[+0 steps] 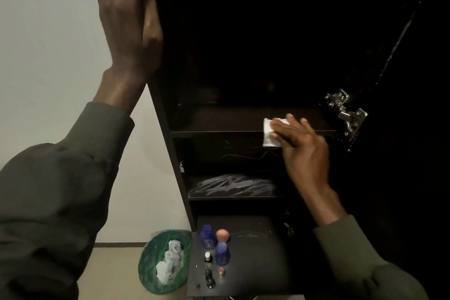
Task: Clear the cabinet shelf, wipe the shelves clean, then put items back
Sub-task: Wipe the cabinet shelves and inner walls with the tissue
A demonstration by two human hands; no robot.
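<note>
Sleeves of dark olive are covering both arms. On the far left, the left hand (129, 19) is resting flat against the outer side edge of the dark cabinet (168, 143), fingers straight and pointing up, gripping nothing. Low beside the cabinet, a green bin (148, 260) is sitting on the floor with crumpled white tissue (170, 263) lying inside it. Just right of the bin, a dark lower surface (255, 263) is carrying the removed items: two purple bottles (208, 236), a peach sponge (222, 235) between them, and several small bottles nearer the front edge. Above, a lower shelf (233, 187) is showing pale dusty streaks. Higher and further right, the right hand (302, 143) is pressing a folded white cloth (270, 133) against the front edge of the middle shelf (219, 120), fingers extended over it. A metal hinge (347, 114) is gleaming at the far right.
</note>
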